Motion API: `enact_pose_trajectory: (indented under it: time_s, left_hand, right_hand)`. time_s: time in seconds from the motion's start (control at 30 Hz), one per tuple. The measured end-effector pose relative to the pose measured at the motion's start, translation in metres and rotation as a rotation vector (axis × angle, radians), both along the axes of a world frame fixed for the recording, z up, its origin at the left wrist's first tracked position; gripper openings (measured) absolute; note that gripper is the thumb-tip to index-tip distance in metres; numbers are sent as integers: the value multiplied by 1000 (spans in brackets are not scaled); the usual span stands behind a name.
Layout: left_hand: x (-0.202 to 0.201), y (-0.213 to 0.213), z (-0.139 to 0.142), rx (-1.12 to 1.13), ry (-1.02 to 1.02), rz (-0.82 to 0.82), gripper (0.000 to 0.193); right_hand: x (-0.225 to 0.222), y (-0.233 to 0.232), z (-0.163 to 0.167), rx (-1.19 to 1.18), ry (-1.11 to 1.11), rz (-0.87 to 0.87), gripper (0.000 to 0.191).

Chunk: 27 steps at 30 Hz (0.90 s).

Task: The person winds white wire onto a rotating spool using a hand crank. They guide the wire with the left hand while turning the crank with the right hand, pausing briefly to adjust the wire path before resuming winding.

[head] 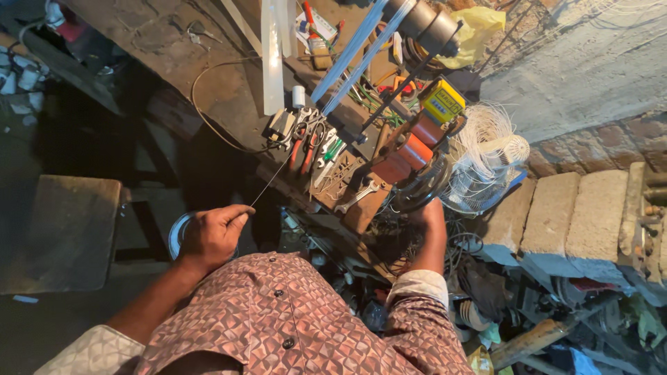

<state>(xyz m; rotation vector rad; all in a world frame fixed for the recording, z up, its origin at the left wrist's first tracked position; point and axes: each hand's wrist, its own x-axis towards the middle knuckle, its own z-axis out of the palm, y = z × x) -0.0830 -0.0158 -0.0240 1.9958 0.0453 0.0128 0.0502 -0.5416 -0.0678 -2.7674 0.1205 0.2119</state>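
Coil winding at a cluttered bench, seen from above. At left I see the left hand [212, 236] with fingers pinched shut on a thin wire [272, 179], which runs taut up and right toward the pliers [303, 144] and the winding jig. I judge the wire light, springy and easy to kink or snap, so I would hold it between thumb and forefinger pads near the hand's present grip, letting it slip under mild tension (never bent sharply). A round metal dish [175, 235] lies just under that hand. At centre, copper-coloured coils [408, 156] sit on the spindle. Further right, the right hand [429, 212] rests at the crank wheel [422, 186]; I cannot tell how its fingers are set.
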Motion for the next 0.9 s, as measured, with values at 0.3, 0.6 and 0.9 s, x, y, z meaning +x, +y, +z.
enact_pose_trajectory:
  time_s: [0.3, 0.6, 0.9]
  left_hand:
    - [-4, 3, -5, 0, 17, -12, 23]
    - [-12, 28, -23, 77, -54, -38, 22]
    - [-12, 39, -30, 54, -11, 74, 25]
  right_hand:
    - [28, 112, 205, 13, -735, 275, 13]
    - [132, 260, 277, -338, -909, 940, 29]
    - [174, 242, 258, -229, -764, 1049, 17]
